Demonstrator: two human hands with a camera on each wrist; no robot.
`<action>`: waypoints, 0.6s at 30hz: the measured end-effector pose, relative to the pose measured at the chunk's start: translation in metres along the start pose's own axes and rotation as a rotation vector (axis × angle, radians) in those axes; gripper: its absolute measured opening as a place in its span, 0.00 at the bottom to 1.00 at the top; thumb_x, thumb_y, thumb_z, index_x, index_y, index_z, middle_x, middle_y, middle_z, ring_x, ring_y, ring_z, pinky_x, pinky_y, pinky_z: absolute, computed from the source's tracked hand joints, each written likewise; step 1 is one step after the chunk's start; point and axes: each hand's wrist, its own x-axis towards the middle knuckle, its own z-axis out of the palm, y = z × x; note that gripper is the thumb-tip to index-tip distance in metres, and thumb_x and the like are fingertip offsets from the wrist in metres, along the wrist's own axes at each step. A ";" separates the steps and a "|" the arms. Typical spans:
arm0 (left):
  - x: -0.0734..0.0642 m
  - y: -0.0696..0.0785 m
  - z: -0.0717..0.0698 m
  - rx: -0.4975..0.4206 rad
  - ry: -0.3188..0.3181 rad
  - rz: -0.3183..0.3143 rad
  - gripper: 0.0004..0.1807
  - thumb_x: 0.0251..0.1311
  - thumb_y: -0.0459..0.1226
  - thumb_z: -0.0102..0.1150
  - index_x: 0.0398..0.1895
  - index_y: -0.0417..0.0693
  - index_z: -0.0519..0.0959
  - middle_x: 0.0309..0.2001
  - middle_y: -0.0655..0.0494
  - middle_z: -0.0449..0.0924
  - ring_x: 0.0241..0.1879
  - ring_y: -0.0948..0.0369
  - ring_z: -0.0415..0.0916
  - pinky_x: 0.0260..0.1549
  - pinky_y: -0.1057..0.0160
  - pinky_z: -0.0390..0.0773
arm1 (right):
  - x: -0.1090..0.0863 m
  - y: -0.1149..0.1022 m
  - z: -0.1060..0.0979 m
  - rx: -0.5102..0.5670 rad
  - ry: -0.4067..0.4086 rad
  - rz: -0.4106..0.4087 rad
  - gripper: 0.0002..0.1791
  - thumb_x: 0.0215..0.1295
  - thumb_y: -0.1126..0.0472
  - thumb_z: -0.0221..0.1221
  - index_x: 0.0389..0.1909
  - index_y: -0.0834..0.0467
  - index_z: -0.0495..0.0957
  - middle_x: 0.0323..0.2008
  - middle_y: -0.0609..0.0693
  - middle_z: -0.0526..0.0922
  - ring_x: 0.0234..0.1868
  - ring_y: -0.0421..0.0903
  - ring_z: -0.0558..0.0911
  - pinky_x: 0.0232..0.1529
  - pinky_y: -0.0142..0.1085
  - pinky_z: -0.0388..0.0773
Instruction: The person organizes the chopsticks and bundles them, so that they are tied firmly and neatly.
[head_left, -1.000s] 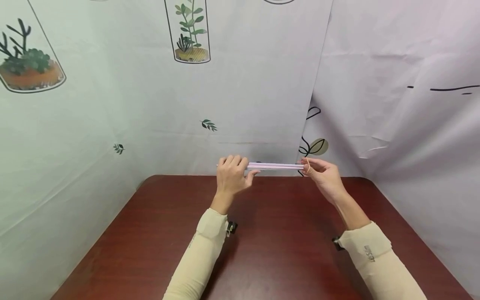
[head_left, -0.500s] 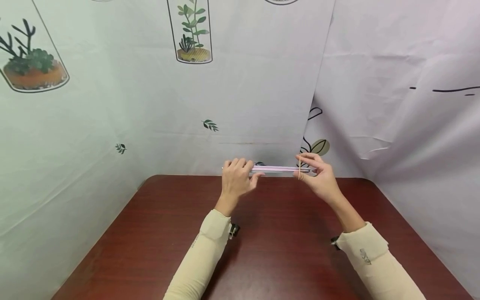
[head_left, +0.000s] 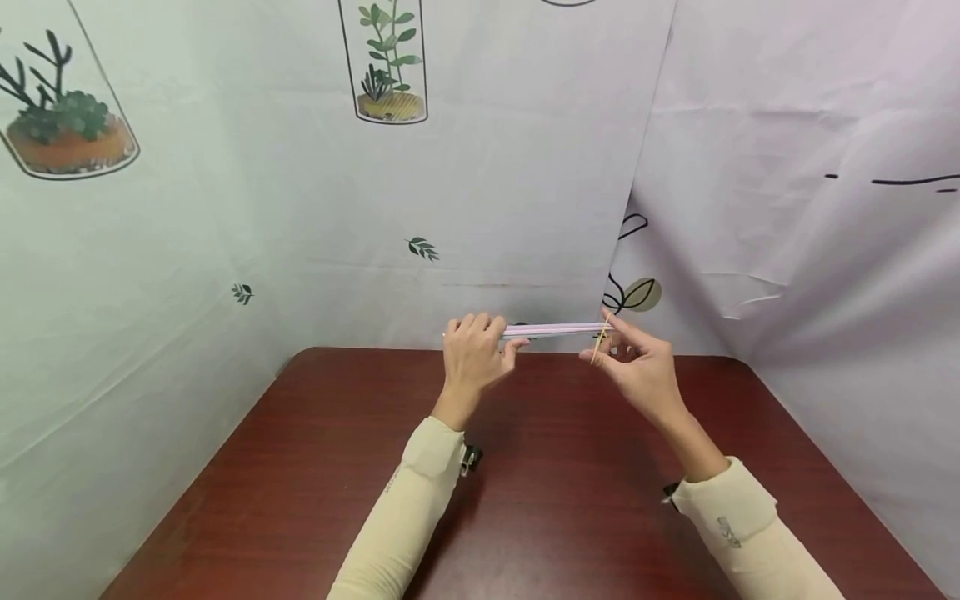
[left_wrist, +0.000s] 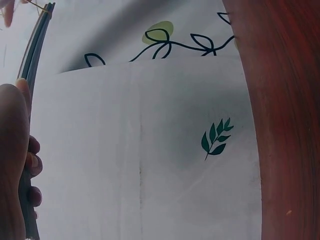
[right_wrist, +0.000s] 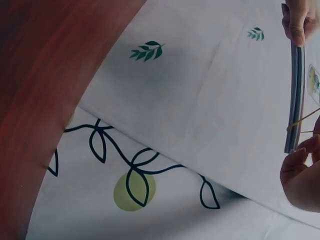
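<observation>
My left hand (head_left: pixel 472 358) grips a bundle of long, thin lilac sticks (head_left: pixel 555 329), held roughly level above the far table edge. Whether they are straws or chopsticks I cannot tell. In the left wrist view the bundle (left_wrist: pixel 34 55) looks dark and runs up past the thumb. At its other end, my right hand (head_left: pixel 645 367) holds a yellow rubber band (head_left: pixel 599 343) stretched between thumb and forefinger. Seen from the right wrist, the band (right_wrist: pixel 302 121) crosses the bundle near its tip and leads to the fingers, partly out of frame.
Below the hands lies a dark red-brown table (head_left: pixel 547 500) with rounded far corners. White cloth (head_left: pixel 487 192) with printed plants hangs close behind it and along both sides. Each sleeve has a small black camera mount (head_left: pixel 470 459) at the wrist.
The rubber band, first bunched at the right fingertips, is stretched over the bundle's right end. My right thumb and forefinger have spread apart. The left hand keeps its grip, shifting slightly right.
</observation>
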 end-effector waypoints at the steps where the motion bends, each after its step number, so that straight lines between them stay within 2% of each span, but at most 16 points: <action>1: 0.000 0.000 -0.001 0.002 0.003 -0.001 0.24 0.50 0.62 0.52 0.20 0.51 0.72 0.20 0.56 0.69 0.23 0.55 0.69 0.26 0.55 0.66 | -0.001 -0.001 0.000 0.015 0.000 0.030 0.33 0.44 0.69 0.70 0.56 0.64 0.73 0.20 0.54 0.79 0.21 0.44 0.69 0.22 0.28 0.65; 6: -0.002 -0.001 -0.002 0.014 0.031 -0.003 0.24 0.49 0.62 0.53 0.19 0.51 0.72 0.19 0.57 0.70 0.22 0.55 0.69 0.25 0.55 0.66 | -0.003 -0.004 0.002 0.042 0.015 0.201 0.44 0.47 0.62 0.70 0.65 0.62 0.60 0.21 0.57 0.81 0.22 0.42 0.75 0.24 0.26 0.69; 9: -0.004 -0.002 -0.002 0.020 0.029 -0.004 0.25 0.50 0.62 0.52 0.19 0.51 0.72 0.19 0.57 0.70 0.22 0.55 0.70 0.26 0.55 0.67 | -0.002 -0.006 0.002 0.017 0.014 0.330 0.47 0.49 0.57 0.69 0.67 0.63 0.55 0.21 0.52 0.81 0.22 0.38 0.74 0.25 0.27 0.68; 12: -0.004 -0.004 -0.002 0.008 0.016 -0.003 0.25 0.50 0.62 0.51 0.20 0.50 0.71 0.20 0.56 0.71 0.24 0.55 0.70 0.28 0.55 0.68 | 0.001 -0.006 0.002 0.015 0.016 0.422 0.44 0.50 0.54 0.68 0.65 0.65 0.59 0.16 0.44 0.75 0.20 0.34 0.68 0.25 0.27 0.65; 16: -0.005 -0.005 -0.001 -0.029 0.013 -0.004 0.25 0.48 0.61 0.54 0.20 0.49 0.71 0.20 0.56 0.69 0.25 0.54 0.70 0.31 0.54 0.68 | 0.004 0.009 0.003 0.105 0.015 0.457 0.36 0.51 0.57 0.68 0.59 0.67 0.66 0.14 0.41 0.59 0.18 0.33 0.59 0.23 0.27 0.61; 18: -0.007 -0.005 0.000 -0.046 0.013 -0.005 0.25 0.48 0.61 0.55 0.20 0.49 0.70 0.20 0.56 0.69 0.25 0.54 0.69 0.32 0.54 0.67 | 0.004 0.021 0.006 0.168 0.004 0.481 0.34 0.52 0.59 0.67 0.58 0.68 0.68 0.15 0.39 0.62 0.18 0.31 0.61 0.22 0.25 0.62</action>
